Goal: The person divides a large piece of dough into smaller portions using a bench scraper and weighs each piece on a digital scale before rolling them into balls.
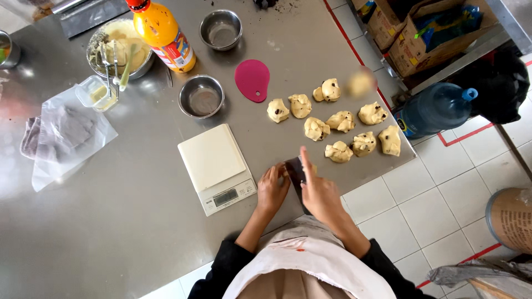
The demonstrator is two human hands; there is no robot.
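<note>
Two hands at the near edge of a steel table, close together. Left hand laid flat, fingers loosely curled, fingertips on a small lump of dough. Right hand upright beside it, fingers extended and together, closed around a dark bench scraper standing on its edge. Lump pinched between the left fingertips and the scraper blade, mostly hidden, only a pale sliver showing. Just left of the hands, a white kitchen scale. Beyond the hands, toward the right edge, ten or so cut dough pieces with dark specks, set in loose rows. Farther back, a pink silicone scraper, two small steel bowls, an orange bottle, a mixing bowl of batter.
</note>
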